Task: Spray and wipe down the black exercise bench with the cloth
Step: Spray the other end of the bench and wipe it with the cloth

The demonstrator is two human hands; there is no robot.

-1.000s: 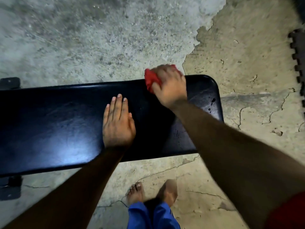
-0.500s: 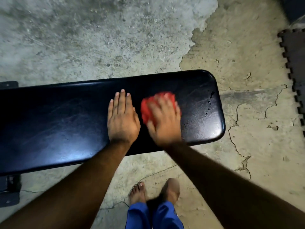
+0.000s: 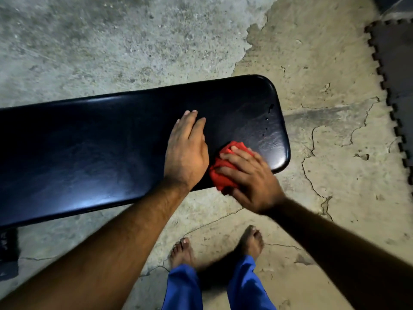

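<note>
Cracked concrete floor [image 3: 335, 175] fills the head view, grey and rough on the far left, tan and flaking on the right, with a dark interlocking foam mat [image 3: 397, 86] at the right edge. Black exercise bench [image 3: 89, 148] runs from the left edge toward the right, ending in a rounded corner; its padded vinyl is glossy, shows pale light reflections along the near left portion and fine creases near the right end. Several small dark droplets [image 3: 267, 121] sit in a line close to that right end. Left hand [image 3: 186, 153] rests palm down on the pad, fingers straight and together, holding nothing. Right hand [image 3: 250, 177] lies just right of it at the bench's near edge, fingers curled over and gripping a bunched red cloth [image 3: 220, 173], which is pressed on the pad and partly overhangs the near edge. Cloth and left hand nearly touch. Bare feet [image 3: 251, 241] and blue trouser legs [image 3: 182, 287] stand on the floor near the bench.
</note>
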